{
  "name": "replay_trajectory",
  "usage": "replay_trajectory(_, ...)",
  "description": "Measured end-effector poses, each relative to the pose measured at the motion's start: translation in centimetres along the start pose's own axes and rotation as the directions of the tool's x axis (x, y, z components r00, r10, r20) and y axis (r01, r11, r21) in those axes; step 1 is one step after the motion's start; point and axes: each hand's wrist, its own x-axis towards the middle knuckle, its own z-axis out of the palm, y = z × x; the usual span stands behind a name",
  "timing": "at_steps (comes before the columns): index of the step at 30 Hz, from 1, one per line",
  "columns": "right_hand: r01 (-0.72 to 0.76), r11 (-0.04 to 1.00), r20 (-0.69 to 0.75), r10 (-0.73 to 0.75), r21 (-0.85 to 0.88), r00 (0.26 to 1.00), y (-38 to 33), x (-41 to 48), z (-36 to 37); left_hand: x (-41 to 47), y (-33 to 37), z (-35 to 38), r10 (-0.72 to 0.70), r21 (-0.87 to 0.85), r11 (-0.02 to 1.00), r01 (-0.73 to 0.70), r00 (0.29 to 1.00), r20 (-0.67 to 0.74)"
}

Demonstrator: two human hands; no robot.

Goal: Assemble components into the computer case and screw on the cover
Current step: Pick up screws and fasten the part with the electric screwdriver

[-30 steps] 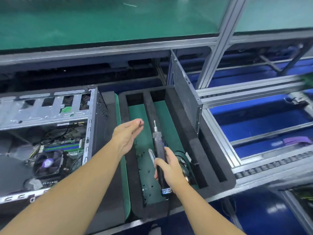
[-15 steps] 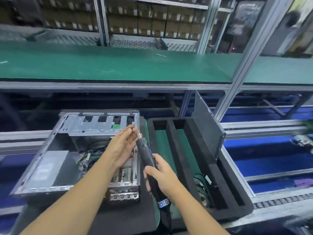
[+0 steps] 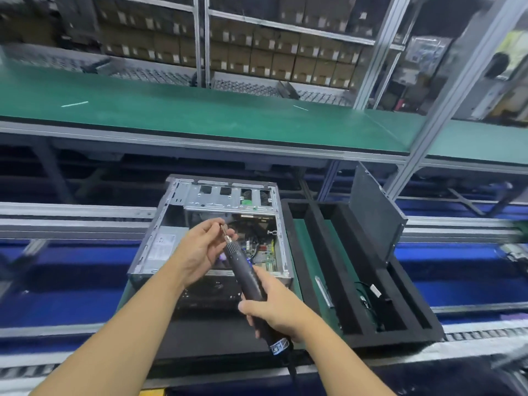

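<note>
An open computer case [image 3: 177, 212] lies on its side on a black mat, its motherboard [image 3: 261, 248] and cables exposed. My right hand [image 3: 274, 312] grips a black electric screwdriver [image 3: 243, 270] by its body, tip pointing up and left over the case. My left hand [image 3: 201, 247] pinches the screwdriver's metal bit at the tip. The dark case cover [image 3: 374, 218] stands tilted in a black foam tray [image 3: 400, 307] to the right of the case.
The foam tray holds a silver tool [image 3: 323, 290] on its green lining and a cable with a white connector [image 3: 374, 290]. A green workbench shelf [image 3: 200, 115] runs behind, with aluminium posts [image 3: 445, 101]. Conveyor rails with blue below flank both sides.
The view has lifted from the foam tray to the case. My right hand carried the screwdriver from the tray to over the case. My left hand went from open to pinching the bit.
</note>
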Motion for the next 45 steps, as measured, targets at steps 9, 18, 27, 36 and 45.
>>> replay_trajectory(9, 0.039, 0.996, -0.001, -0.039, -0.085, 0.999, -1.0, -1.6, 3.0, -2.8, 3.3, -3.0, -0.082, 0.645, 0.763, -0.031, 0.986, 0.144)
replay_trajectory(18, 0.054, 0.997, -0.064, -0.057, -0.05, 0.996, -1.7, -2.8, 2.6, -4.4, 2.6, -4.3, -0.009, 0.154, 0.988, 0.011, 1.0, -0.014)
replay_trajectory(27, 0.013, 0.99, -0.012, -0.015, -0.137, 1.0, -2.1, -3.1, 2.6, -4.2, 2.6, -2.6, 0.006, -0.081, 0.997, -0.008, 1.0, -0.025)
replay_trajectory(36, 0.01, 0.983, 0.012, -0.008, -0.185, 1.0, -2.4, -3.0, 2.4, -4.5, 2.3, -3.1, 0.017, -0.08, 0.997, -0.017, 1.0, 0.0)
replay_trajectory(45, 0.015, 0.971, 0.011, -0.013, -0.237, 1.0, -3.1, -3.1, 2.5, -4.8, 4.0, -3.8, 0.001, -0.017, 1.0, -0.001, 1.0, 0.025)
